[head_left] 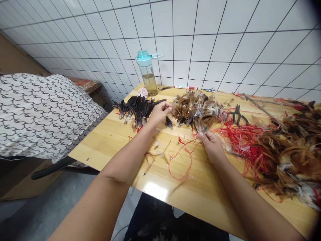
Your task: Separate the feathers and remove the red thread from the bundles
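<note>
White-tiled wall (183, 47): seen behind the brown feather pile (188, 103), which is taken as landmark.
Wooden tabletop (100, 147): spread beneath the pile and out to both sides of it.
Mixed feather heap (288, 147): laid well to the right of the pile; brown, black and white noted.
Black feather bundles (140, 108): set just left of the pile. Mixing of colours judged possible, the gap being narrow, if either group is brushed.
Red string tangle (240, 137): lying right of the pile. Knots could be tightened if a strand is tugged fast.
Water bottle (147, 73): part-filled, stood behind and left of the pile. Feathers could be wetted were it knocked over by a careless reach.
Right hand (213, 145): placed at the pile's near edge, apart from the left; a feather tuft (202, 129) appears clamped between thumb and fingers.
Left hand (163, 112): placed by the pile's left edge; fingertips appear brought together, but whether anything thin is pinched cannot be told.
Red string loop (191, 163): lying nearer than the pile; could be snagged by a passing wrist.
Nippers (237, 117): rested right of the pile.
Feather tuft: located at the pile's near edge, its outline not separable; quills could be shed if gripped loosely.
</note>
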The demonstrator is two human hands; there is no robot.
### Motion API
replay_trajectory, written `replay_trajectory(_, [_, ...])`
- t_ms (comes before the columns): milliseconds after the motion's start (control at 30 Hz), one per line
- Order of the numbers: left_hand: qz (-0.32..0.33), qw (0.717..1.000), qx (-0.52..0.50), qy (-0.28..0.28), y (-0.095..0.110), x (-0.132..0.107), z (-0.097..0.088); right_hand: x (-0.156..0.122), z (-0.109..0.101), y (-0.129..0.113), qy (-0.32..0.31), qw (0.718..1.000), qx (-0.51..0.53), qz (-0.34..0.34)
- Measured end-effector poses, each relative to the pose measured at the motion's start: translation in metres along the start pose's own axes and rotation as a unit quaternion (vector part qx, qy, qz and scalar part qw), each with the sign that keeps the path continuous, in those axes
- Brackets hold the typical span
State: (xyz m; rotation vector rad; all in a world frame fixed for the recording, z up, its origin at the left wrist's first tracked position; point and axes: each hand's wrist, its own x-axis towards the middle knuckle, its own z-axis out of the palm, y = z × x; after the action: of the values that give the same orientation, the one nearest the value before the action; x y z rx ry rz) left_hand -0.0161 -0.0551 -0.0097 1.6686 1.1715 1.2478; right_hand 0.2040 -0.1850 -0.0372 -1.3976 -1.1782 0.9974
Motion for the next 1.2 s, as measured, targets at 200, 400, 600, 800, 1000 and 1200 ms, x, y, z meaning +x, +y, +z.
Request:
replay_trajectory(200, [-0.083, 0.992, -0.043, -0.088, 0.007, -0.008, 0.011, 0.0, 0.001, -0.001, -0.002, 1.0, 0.004, -0.004])
replay_trajectory(400, [-0.046, 0.985, 0.146, -0.079, -0.01, -0.004, 0.006, 0.0, 0.001, -0.004, 0.003, 1.0, 0.013, -0.001])
replay_trajectory(600, [0.003, 0.953, 0.275, -0.126, 0.004, -0.016, 0.017, 0.0, 0.001, -0.004, 0.002, 1.0, 0.016, -0.003])
replay_trajectory(800, [0.059, 0.929, 0.349, -0.107, 0.0, -0.023, 0.035, -0.001, 0.001, -0.004, 0.0, 1.0, 0.012, -0.005])
replay_trajectory(1000, [-0.049, 0.994, 0.077, -0.055, 0.016, -0.021, 0.03, -0.001, 0.001, -0.004, 0.008, 1.0, 0.008, -0.001])
replay_trajectory(1200, [-0.135, 0.963, -0.166, -0.164, 0.04, -0.035, 0.04, 0.003, 0.001, 0.002, 0.027, 0.999, 0.02, 0.009])
